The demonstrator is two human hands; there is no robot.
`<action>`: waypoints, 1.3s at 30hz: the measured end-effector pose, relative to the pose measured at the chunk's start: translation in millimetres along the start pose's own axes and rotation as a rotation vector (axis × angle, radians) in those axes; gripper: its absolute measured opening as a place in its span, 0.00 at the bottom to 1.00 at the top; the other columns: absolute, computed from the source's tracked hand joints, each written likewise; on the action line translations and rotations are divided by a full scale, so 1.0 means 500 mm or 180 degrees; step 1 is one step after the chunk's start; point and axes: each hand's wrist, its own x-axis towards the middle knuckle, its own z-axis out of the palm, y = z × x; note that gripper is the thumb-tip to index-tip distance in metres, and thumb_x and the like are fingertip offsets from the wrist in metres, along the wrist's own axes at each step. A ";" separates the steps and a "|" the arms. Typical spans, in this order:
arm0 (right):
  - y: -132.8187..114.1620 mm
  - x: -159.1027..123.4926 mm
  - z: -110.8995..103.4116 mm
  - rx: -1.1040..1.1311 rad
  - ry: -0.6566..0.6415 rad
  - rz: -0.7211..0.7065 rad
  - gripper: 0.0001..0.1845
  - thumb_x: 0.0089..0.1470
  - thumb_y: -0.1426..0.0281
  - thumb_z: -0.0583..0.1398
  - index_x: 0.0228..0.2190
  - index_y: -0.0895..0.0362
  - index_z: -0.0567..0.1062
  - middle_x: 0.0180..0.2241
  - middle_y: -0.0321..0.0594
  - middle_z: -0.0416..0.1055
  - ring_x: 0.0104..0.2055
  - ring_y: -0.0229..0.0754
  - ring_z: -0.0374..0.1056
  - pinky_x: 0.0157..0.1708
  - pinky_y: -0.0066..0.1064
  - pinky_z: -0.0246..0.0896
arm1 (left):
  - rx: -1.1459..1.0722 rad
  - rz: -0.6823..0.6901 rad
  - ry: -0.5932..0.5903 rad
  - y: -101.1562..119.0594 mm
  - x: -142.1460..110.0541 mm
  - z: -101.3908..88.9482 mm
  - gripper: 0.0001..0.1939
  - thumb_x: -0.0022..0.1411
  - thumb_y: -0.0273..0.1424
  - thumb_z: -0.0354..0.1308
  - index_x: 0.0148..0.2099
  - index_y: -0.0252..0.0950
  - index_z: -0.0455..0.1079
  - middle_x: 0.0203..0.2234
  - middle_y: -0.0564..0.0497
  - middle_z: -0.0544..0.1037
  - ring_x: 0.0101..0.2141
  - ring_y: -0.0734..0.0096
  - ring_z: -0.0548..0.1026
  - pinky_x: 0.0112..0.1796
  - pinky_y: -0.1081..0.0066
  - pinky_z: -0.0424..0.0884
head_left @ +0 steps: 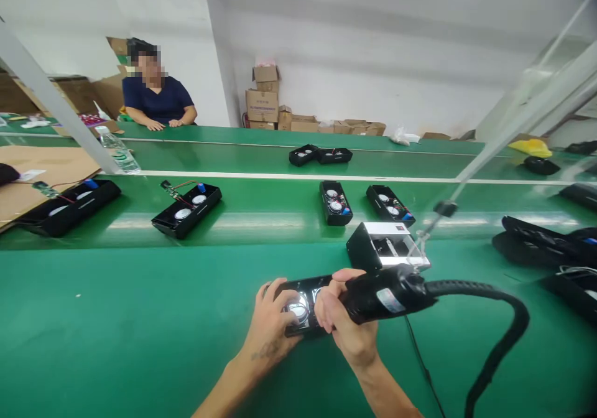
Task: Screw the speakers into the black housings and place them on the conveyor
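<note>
My left hand (275, 315) grips the left end of a black speaker housing (305, 331) on the green bench, its fingers over the far edge and its thumb near a round silver driver (298, 306). Wrapped around the front of a black electric screwdriver (380, 297) is my right hand (349, 318). The screwdriver lies nearly level over the housing's right part, and a thick black cable leaves its rear. My fingers hide its tip, so contact with a screw cannot be seen. Just beyond stands a white and black box (364, 247) with an open top.
Several similar housings with drivers and wires, such as one at left (186, 211) and one ahead (336, 203), lie on the green belt. A water bottle (119, 150) leans at left. Slanted white posts (494, 138) flank the bench. A person (156, 97) sits across.
</note>
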 end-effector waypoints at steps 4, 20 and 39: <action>0.029 -0.003 0.014 -0.0096 -0.0071 0.0095 0.12 0.66 0.69 0.63 0.48 0.49 0.68 0.21 0.23 0.63 0.17 0.31 0.57 0.19 0.26 0.57 | -0.0072 -0.0030 -0.0019 0.004 0.000 0.000 0.12 0.50 0.28 0.76 0.35 0.49 0.81 0.50 0.53 0.80 0.64 0.42 0.65 0.61 0.32 0.60; 0.017 0.008 0.041 -0.1275 -0.0489 -0.0289 0.07 0.56 0.71 0.66 0.32 0.51 0.72 0.26 0.32 0.70 0.27 0.39 0.69 0.30 0.32 0.73 | -0.0060 -0.0071 0.0245 0.012 -0.003 0.003 0.19 0.62 0.29 0.61 0.55 0.50 0.76 0.50 0.48 0.80 0.61 0.46 0.67 0.61 0.40 0.62; -0.036 -0.039 -0.242 -0.1769 0.2004 0.0235 0.29 0.47 0.51 0.73 0.45 0.54 0.73 0.23 0.33 0.70 0.26 0.48 0.70 0.32 0.41 0.72 | -0.0310 -0.1590 0.0552 -0.182 0.266 -0.023 0.08 0.49 0.33 0.74 0.27 0.38 0.78 0.46 0.46 0.79 0.49 0.50 0.77 0.49 0.52 0.75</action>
